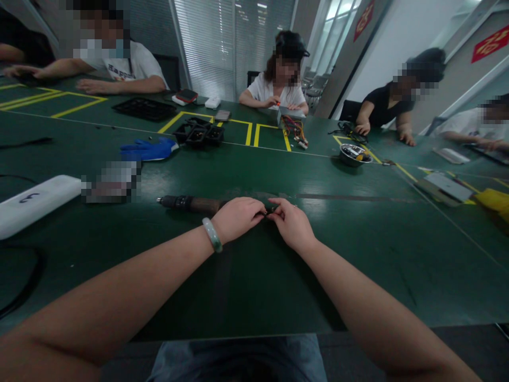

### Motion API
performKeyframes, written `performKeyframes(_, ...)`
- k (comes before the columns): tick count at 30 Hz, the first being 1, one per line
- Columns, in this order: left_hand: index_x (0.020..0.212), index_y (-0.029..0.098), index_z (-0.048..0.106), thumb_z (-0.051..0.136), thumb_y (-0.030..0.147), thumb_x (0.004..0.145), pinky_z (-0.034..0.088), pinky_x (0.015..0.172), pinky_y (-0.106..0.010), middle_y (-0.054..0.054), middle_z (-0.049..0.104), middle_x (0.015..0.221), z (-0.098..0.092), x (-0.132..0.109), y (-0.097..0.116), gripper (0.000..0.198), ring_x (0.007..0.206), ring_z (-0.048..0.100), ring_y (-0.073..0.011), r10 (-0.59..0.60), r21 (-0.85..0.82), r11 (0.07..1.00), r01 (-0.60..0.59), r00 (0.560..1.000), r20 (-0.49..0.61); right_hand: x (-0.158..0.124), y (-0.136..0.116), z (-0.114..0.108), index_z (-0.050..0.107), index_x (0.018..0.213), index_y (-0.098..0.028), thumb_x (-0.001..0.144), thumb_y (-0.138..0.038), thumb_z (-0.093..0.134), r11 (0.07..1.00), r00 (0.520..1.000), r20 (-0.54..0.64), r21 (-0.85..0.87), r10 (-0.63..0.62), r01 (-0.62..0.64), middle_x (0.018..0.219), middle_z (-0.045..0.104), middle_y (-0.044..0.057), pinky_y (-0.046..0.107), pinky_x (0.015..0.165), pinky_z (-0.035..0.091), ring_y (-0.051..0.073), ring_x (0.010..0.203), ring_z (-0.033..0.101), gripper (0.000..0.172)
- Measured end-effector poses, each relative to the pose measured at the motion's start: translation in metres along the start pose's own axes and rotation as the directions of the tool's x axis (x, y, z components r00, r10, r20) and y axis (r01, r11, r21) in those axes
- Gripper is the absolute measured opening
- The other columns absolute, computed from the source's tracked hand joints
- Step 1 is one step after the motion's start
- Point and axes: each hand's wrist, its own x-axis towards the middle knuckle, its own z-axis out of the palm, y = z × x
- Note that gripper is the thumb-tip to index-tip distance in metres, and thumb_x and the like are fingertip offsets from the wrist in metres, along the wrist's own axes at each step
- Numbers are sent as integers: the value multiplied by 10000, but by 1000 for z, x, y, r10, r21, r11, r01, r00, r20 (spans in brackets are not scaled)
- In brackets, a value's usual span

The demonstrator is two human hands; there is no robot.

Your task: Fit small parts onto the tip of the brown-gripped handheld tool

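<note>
A long dark cylindrical tool (202,205), which looks like an electric screwdriver, lies across the green table with its metal tip pointing left. My left hand (240,216), with a jade bangle (212,234) at the wrist, is closed over the tool's right part and hides it. Close beside it, my right hand (292,223) has thumb and fingers pinched at the tool's right end. Between the fingertips of both hands is something small and dark, with a bit of metal shine. Its kind and whether it joins the tool cannot be made out.
Left lie a white power-strip-like bar (40,204), a blurred flat object (113,182) and a blue glove (147,150). Beyond are black trays (199,131) and a metal bowl (353,154) of small parts. Across the table (397,254) a person handles a metal box (292,114) with wires.
</note>
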Motion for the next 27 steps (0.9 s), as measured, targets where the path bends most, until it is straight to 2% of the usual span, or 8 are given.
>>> performKeyframes(4,997,172,624,559,242,894,479,889,-351,-48,671,970,1,0,0,140,934,623,-185,-11,10,1000,12,1000,-6,2,-1,0,543,1262,-239,857,-214,616,1000,1000,17,-10,0,1,821,649,-14,329,893,396,156,835,597,412)
performKeyframes(9,986,169,624,549,242,898,467,897,-351,-52,666,956,1,1,0,136,943,615,-189,-5,41,999,5,1000,7,7,0,-1,570,1217,-247,841,-204,623,1000,999,39,6,25,-25,778,629,-26,277,753,408,150,799,579,382)
performKeyframes(14,1006,170,593,545,258,895,470,835,-339,-51,655,955,1,2,2,150,897,615,-188,-29,73,997,29,1000,-6,9,0,-3,599,1099,-240,807,-212,651,994,993,86,71,81,-87,744,617,-39,247,660,385,132,741,576,298)
performKeyframes(19,978,174,574,552,265,890,473,796,-330,-43,649,926,0,1,3,129,883,612,-192,-44,60,997,45,999,-11,7,0,-4,625,952,-225,813,-231,650,995,997,46,75,58,-62,791,647,-23,250,684,403,128,739,588,141)
performKeyframes(27,975,171,586,560,248,884,476,822,-339,-46,649,935,1,2,1,122,897,610,-197,-39,54,998,39,999,0,6,2,-4,673,849,-230,830,-218,650,997,999,28,76,-24,22,840,681,-25,259,752,417,135,809,604,33)
